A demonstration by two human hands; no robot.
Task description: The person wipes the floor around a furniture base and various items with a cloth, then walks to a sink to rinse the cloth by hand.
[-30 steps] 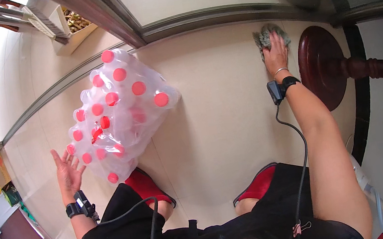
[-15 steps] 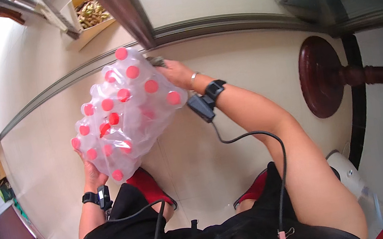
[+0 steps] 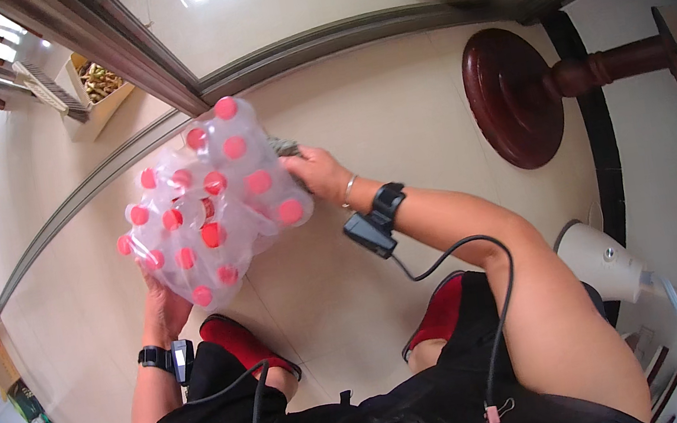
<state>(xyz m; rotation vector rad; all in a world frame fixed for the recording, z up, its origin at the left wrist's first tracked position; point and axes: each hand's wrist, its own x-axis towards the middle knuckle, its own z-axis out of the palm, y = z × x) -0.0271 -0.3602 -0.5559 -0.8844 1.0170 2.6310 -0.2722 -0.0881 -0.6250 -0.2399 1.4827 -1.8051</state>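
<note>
A shrink-wrapped pack of clear plastic bottles (image 3: pixel 257 208) with red caps is held in front of me, its caps turned up towards me. My left hand (image 3: pixel 165 306) grips the pack's near left side, its fingers partly hidden behind it. At the right side, my right hand (image 3: pixel 317 171) is closed on a crumpled grey-green cloth (image 3: pixel 285 146) pressed against the bottles. Some of the right hand's fingers are hidden by the cloth and pack. Both wrists carry black straps with small devices.
Beyond the pack runs a metal sliding-door frame (image 3: pixel 347 33), with a post at its left. A box of peanut-like pods (image 3: pixel 102 80) sits past it. At right stand a dark red round pedestal base (image 3: pixel 506 99) and a white appliance (image 3: pixel 595 256). My red shoes (image 3: pixel 244 344) are below.
My view has shifted, so the door post and pedestal base appear farther left. The pack remains between both hands, its near end tilted slightly differently.
</note>
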